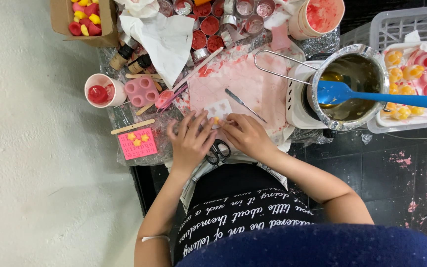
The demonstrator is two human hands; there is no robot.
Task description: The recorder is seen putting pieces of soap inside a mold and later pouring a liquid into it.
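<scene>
Over the pink-stained sheet, both hands' fingers pinch a small white mould, long axis running left-right

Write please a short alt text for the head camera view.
Seen from above, a person's left hand and right hand press a small white mould on a pink-stained mat. Scissors lie below; a pot with a blue spatula stands right.

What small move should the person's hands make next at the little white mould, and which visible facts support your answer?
Probably press the small yellow piece free of the white mould. The left hand and right hand both meet at the mould's near edge, fingertips pinching around that piece, while similar yellow star shapes already lie loose on the pink mat. How firmly the piece sits cannot be told.
</scene>
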